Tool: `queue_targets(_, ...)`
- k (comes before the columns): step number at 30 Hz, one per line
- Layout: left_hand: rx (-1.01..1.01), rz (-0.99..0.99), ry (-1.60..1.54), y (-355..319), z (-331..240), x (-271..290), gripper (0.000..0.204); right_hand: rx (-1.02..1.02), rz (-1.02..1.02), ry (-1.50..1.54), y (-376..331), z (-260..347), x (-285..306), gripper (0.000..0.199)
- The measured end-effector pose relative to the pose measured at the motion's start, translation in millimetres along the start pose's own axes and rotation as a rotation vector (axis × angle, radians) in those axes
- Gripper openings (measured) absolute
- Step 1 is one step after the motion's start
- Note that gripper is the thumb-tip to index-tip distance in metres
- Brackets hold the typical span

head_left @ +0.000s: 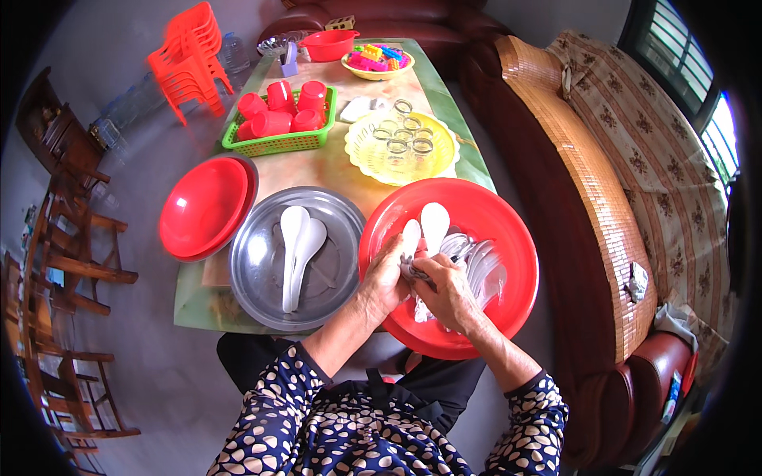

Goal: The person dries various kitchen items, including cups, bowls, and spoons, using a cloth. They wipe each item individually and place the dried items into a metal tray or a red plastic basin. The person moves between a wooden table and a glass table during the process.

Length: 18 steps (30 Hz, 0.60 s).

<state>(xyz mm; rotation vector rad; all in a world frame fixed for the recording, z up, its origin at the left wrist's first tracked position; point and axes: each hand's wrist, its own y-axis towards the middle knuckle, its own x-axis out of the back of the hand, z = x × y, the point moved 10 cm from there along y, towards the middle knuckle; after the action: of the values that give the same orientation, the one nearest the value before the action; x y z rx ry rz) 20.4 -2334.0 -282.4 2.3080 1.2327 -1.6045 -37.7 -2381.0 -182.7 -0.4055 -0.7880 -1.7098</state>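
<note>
My left hand is closed around a white spoon, its bowl pointing away from me. My right hand is closed too and meets the left one at the handle, where a small greyish bit, perhaps cloth, shows between the fingers. Both hands are over the red basin. Inside it lie several white and clear spoons, and a larger white spoon sticks up beyond my fingers. To the left, two big white spoons lie side by side in a grey metal basin.
Red basins are stacked at the table's left edge. Farther back are a green basket of red cups, a yellow scalloped tray with clear rings, and a bowl of colourful blocks. A sofa runs along the right.
</note>
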Motion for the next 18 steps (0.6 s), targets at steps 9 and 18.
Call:
queue_targets(9,-0.217,-0.017,0.234,-4,-21,-10,0.038,0.012,0.188,-0.229,-24,4,6,0.024)
queue_targets(18,-0.375,0.093,0.022,-5,-22,-12,0.021,-0.171,-0.069,0.359,-8,-18,-4,0.031)
